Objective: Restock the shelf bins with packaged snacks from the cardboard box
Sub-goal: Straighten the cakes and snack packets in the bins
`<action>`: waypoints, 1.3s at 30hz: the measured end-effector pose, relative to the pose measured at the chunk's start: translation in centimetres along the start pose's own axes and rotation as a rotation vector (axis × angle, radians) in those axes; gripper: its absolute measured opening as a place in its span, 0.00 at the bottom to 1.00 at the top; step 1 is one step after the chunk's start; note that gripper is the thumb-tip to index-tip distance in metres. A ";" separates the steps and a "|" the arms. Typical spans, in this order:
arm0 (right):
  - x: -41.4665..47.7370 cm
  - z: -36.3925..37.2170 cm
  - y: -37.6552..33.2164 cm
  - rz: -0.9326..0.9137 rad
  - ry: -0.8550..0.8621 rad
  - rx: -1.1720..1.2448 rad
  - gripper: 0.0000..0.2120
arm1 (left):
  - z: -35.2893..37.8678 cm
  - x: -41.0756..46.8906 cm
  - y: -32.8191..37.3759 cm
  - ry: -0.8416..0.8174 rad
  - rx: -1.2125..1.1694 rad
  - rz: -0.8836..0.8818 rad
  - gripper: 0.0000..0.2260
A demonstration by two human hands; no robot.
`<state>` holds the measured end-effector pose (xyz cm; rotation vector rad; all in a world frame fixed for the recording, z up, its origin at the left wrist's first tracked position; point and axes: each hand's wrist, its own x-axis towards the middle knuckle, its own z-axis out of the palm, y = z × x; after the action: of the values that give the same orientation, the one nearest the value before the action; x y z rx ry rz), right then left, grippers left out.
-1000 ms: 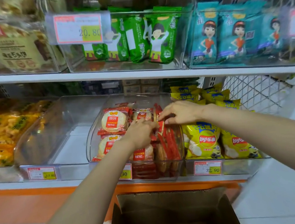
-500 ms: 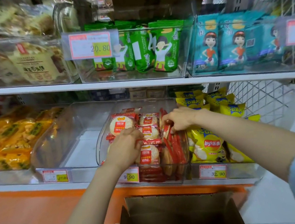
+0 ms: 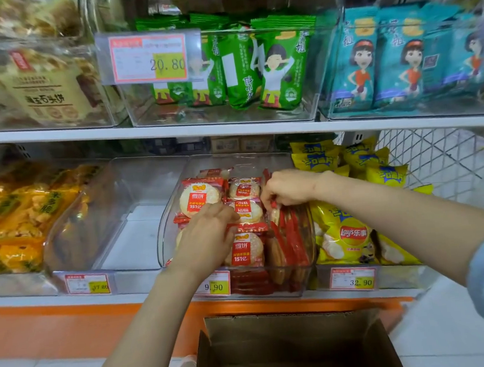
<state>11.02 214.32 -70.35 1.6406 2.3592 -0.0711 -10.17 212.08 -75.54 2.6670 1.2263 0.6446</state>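
A clear shelf bin (image 3: 176,218) on the lower shelf holds several red-and-white rice cracker packs (image 3: 196,197). My left hand (image 3: 207,239) lies over the packs at the bin's front, fingers curled around one pack's edge. My right hand (image 3: 286,189) pinches the top of the upright red packs (image 3: 292,237) standing along the bin's right side. An open cardboard box (image 3: 293,351) sits on the floor below; its inside looks dark and no contents show.
An empty clear bin (image 3: 115,223) stands left of the cracker bin, with yellow snack bags (image 3: 13,221) further left. Yellow Lay's chip bags (image 3: 347,229) fill the bin on the right. The upper shelf carries green packs (image 3: 256,65) and teal packs (image 3: 382,59).
My left hand slid down toward the bin's front over the packs. My right hand stayed at the top of the upright packs. The camera tilted slightly up.
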 end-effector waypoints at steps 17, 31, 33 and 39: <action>0.9 1.1 0.9 0.193 -0.172 0.191 0.26 | 1.2 -0.5 1.5 0.028 -0.033 0.063 0.11; 1.9 1.2 -0.8 0.230 -0.038 0.069 0.18 | 0.1 -0.7 0.8 0.012 -0.037 0.027 0.11; 2.2 1.6 -1.0 0.226 -0.060 0.076 0.16 | 0.1 -0.7 0.7 0.007 -0.036 0.023 0.11; 2.6 2.6 -1.4 0.279 -0.117 -0.007 0.23 | 0.2 -0.5 0.4 0.003 -0.030 0.021 0.11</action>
<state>9.41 215.68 -73.61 1.8891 2.0237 -0.1014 -10.08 211.43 -75.72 2.6591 1.1819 0.6653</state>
